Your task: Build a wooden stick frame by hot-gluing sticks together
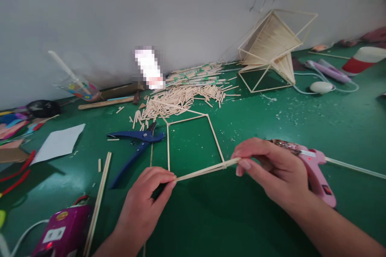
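Observation:
Between my two hands a thin wooden stick (208, 168) runs along the near side of a square stick frame (215, 136). My left hand (150, 196) pinches the stick's left end, close to the frame's near left corner. My right hand (271, 164) pinches its right end, which sticks out past the near right corner. The frame has further sticks at its far left, over the pile of short sticks (181, 98). Just behind my right hand lies a pink glue gun (315, 168). Blue cutters (141, 138) rest left of the frame.
Long sticks (101, 192) and a purple device (64, 229) are at the near left. A larger stick model (271, 52) stands by the wall (193, 8). White paper (60, 142), a plastic cup (76, 88) and a red and white cup (362, 62) are farther out.

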`<control>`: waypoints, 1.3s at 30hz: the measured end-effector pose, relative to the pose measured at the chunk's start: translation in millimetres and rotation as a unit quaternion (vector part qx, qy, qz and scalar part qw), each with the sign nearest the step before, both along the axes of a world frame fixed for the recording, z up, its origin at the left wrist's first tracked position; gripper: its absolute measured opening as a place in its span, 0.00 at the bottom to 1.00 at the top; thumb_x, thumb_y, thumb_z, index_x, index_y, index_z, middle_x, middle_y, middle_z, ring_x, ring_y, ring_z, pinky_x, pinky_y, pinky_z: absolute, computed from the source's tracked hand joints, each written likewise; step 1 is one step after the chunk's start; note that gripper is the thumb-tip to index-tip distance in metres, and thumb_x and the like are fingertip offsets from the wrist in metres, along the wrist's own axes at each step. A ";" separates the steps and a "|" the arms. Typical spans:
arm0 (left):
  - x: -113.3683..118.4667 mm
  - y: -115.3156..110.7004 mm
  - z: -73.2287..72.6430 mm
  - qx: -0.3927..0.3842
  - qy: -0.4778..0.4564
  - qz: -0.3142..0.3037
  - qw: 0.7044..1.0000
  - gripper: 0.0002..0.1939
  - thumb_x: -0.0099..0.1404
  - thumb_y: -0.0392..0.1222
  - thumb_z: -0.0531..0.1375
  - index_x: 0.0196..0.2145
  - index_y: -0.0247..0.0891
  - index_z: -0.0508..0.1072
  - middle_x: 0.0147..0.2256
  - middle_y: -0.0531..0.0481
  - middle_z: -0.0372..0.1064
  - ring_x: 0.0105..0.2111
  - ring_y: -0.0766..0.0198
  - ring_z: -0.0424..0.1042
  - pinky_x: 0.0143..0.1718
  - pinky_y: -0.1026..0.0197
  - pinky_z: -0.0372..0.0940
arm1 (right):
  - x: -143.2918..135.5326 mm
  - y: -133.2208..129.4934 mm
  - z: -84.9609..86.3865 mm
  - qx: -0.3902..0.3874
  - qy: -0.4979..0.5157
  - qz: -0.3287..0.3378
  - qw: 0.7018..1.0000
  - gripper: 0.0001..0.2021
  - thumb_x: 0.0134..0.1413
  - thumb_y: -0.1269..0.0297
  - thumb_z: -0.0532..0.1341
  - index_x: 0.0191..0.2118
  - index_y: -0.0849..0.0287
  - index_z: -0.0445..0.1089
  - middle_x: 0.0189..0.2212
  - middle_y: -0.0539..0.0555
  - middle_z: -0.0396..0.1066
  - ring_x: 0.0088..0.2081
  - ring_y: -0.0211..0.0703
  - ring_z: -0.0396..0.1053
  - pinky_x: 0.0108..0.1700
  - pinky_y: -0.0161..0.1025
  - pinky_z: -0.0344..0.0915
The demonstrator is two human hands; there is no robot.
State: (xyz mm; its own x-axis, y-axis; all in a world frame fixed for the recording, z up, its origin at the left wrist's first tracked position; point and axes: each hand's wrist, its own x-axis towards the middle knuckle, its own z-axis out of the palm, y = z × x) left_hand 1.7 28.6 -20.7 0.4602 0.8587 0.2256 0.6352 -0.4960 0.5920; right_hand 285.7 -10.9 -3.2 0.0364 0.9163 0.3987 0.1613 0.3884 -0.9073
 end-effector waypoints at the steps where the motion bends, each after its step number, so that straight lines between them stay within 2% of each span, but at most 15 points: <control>1: -0.3 0.0 -0.3 0.000 0.000 -0.001 1.000 0.02 0.64 0.39 0.60 0.35 0.43 0.74 0.35 0.51 0.73 0.38 0.61 0.72 0.40 0.59 0.69 | 0.0 0.1 0.1 0.006 0.004 -0.001 1.000 0.09 0.57 0.74 0.60 0.41 0.53 0.71 0.33 0.53 0.73 0.26 0.37 0.72 0.26 0.35 0.71; 5: -1.4 -0.1 -2.0 0.002 -0.006 -0.005 1.000 0.02 0.64 0.38 0.60 0.35 0.43 0.74 0.35 0.52 0.73 0.39 0.62 0.72 0.41 0.60 0.68 | -0.9 0.1 0.1 0.003 0.000 -0.006 1.000 0.10 0.56 0.74 0.61 0.41 0.53 0.71 0.34 0.52 0.74 0.27 0.37 0.72 0.28 0.35 0.72; 10: -0.8 -0.1 -1.8 0.001 -0.004 -0.008 1.000 0.02 0.64 0.38 0.60 0.35 0.43 0.73 0.36 0.51 0.72 0.39 0.62 0.71 0.41 0.59 0.68 | -3.0 -0.8 0.0 0.007 0.042 0.001 0.999 0.23 0.54 0.75 0.62 0.54 0.49 0.64 0.35 0.51 0.74 0.29 0.39 0.73 0.30 0.38 0.73; 12: -0.5 -0.1 -1.4 -0.001 -0.004 -0.010 1.000 0.02 0.64 0.38 0.60 0.35 0.43 0.73 0.36 0.52 0.72 0.39 0.62 0.71 0.41 0.60 0.68 | -3.3 -1.2 -0.2 0.011 0.050 -0.006 0.999 0.22 0.54 0.77 0.61 0.53 0.49 0.64 0.35 0.51 0.74 0.28 0.38 0.73 0.30 0.38 0.73; 15: -0.8 -0.1 -1.7 -0.004 -0.003 -0.007 1.000 0.02 0.64 0.38 0.60 0.35 0.44 0.73 0.36 0.52 0.72 0.39 0.63 0.71 0.41 0.60 0.68 | -2.8 -1.1 -1.0 0.030 0.033 -0.015 0.999 0.15 0.54 0.78 0.61 0.43 0.52 0.70 0.34 0.51 0.74 0.28 0.38 0.74 0.29 0.37 0.72; 17: -1.6 -0.2 -2.4 -0.004 -0.004 -0.006 1.000 0.02 0.64 0.38 0.61 0.35 0.44 0.73 0.36 0.53 0.72 0.39 0.63 0.71 0.41 0.60 0.67 | -2.5 -0.7 -1.7 0.040 0.020 -0.018 0.999 0.12 0.54 0.78 0.61 0.40 0.53 0.71 0.32 0.51 0.75 0.28 0.39 0.74 0.28 0.36 0.72; 20: -2.3 -0.4 -3.1 -0.003 -0.005 -0.010 1.000 0.03 0.64 0.37 0.61 0.36 0.44 0.73 0.36 0.53 0.72 0.39 0.64 0.71 0.42 0.60 0.67 | -3.3 -0.3 -2.2 0.034 0.010 -0.033 0.999 0.12 0.54 0.78 0.61 0.41 0.53 0.71 0.32 0.51 0.76 0.28 0.38 0.75 0.30 0.37 0.73; 24: -2.6 -0.8 -3.5 -0.002 -0.004 -0.010 1.000 0.03 0.64 0.37 0.61 0.36 0.44 0.73 0.36 0.54 0.72 0.39 0.64 0.71 0.41 0.61 0.67 | -4.5 0.7 -0.1 0.045 0.023 -0.039 0.998 0.22 0.52 0.78 0.62 0.52 0.50 0.65 0.36 0.51 0.76 0.29 0.39 0.75 0.31 0.38 0.75; 26: -3.0 -1.1 -4.1 -0.002 -0.004 -0.010 1.000 0.03 0.64 0.37 0.61 0.36 0.44 0.73 0.36 0.54 0.72 0.39 0.64 0.71 0.41 0.61 0.67 | -3.3 1.8 2.0 0.071 -0.021 -0.053 0.996 0.21 0.51 0.78 0.63 0.50 0.51 0.67 0.34 0.51 0.76 0.30 0.40 0.75 0.31 0.38 0.75; 30: -3.2 -0.7 -5.3 -0.002 -0.007 -0.006 1.000 0.03 0.64 0.37 0.61 0.36 0.44 0.73 0.36 0.54 0.72 0.39 0.64 0.71 0.42 0.61 0.67 | 0.6 3.8 4.7 0.128 -0.125 -0.068 0.982 0.14 0.51 0.78 0.63 0.40 0.52 0.71 0.29 0.50 0.76 0.35 0.43 0.76 0.35 0.39 0.74; 34: -2.7 0.2 -5.4 -0.006 -0.009 -0.006 1.000 0.03 0.64 0.37 0.61 0.36 0.45 0.73 0.37 0.54 0.72 0.40 0.64 0.71 0.42 0.61 0.66 | 0.5 3.3 0.2 0.130 -0.163 -0.093 0.974 0.15 0.52 0.78 0.62 0.43 0.52 0.70 0.30 0.49 0.76 0.33 0.39 0.76 0.35 0.36 0.74; 37: -2.9 0.1 -5.4 -0.007 -0.009 -0.006 1.000 0.03 0.64 0.38 0.61 0.36 0.45 0.73 0.37 0.54 0.72 0.40 0.64 0.71 0.42 0.61 0.66 | -0.8 2.7 -2.6 0.145 -0.157 -0.125 0.969 0.20 0.50 0.78 0.64 0.48 0.53 0.66 0.32 0.49 0.77 0.30 0.38 0.76 0.33 0.34 0.74; 39: -3.4 -0.2 -5.3 -0.009 -0.007 -0.006 1.000 0.03 0.64 0.38 0.61 0.36 0.45 0.73 0.37 0.54 0.72 0.40 0.64 0.71 0.42 0.61 0.66 | -0.5 3.1 -0.6 0.167 -0.179 -0.127 0.961 0.20 0.50 0.78 0.64 0.47 0.53 0.67 0.33 0.50 0.76 0.31 0.39 0.76 0.34 0.35 0.74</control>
